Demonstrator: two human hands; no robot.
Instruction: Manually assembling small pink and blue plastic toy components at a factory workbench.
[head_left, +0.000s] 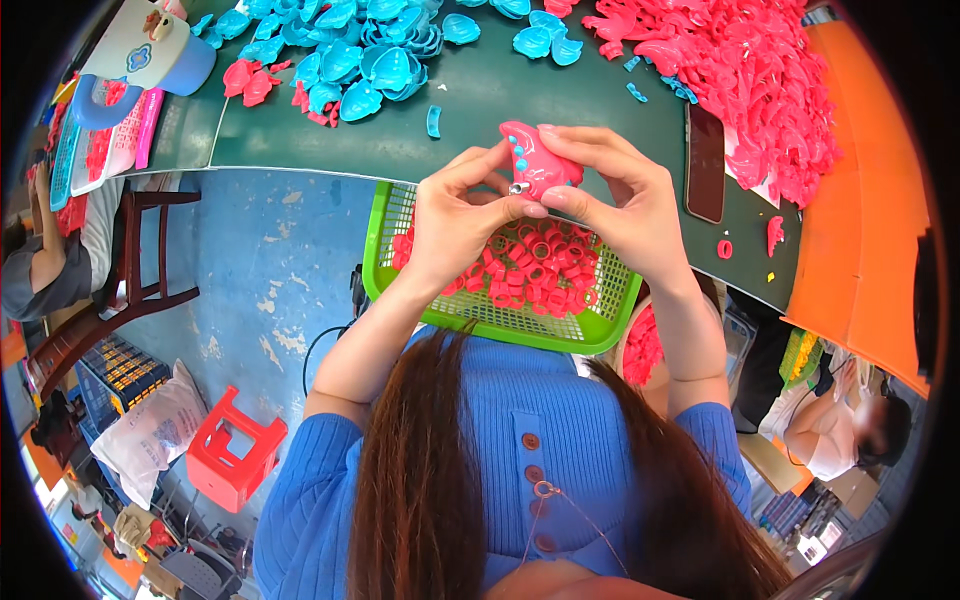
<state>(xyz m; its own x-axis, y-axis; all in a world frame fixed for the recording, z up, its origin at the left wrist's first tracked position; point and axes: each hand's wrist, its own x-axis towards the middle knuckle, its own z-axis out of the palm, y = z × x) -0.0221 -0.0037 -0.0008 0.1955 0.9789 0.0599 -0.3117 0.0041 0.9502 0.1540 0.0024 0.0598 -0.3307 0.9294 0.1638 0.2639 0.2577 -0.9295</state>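
Both my hands meet over the near edge of the table, closed around a glossy pink plastic toy part (545,165). It has a pointed top, a row of small blue dots and a silvery metal bit low on its left side. My left hand (455,215) pinches its left side with thumb and fingers. From the right, my right hand (630,200) grips it, the index finger on top and the thumb below. Just beneath them sits a green basket (376,240) holding many small pink rings (535,270). The part's underside is hidden by my fingers.
Blue shell-shaped pieces (365,60) are heaped on the green table (480,90), beside a few pink parts (250,82). A large pile of pink parts (750,90) lies right, near a dark phone (704,165). A red stool (235,455) stands left; people sit at both sides.
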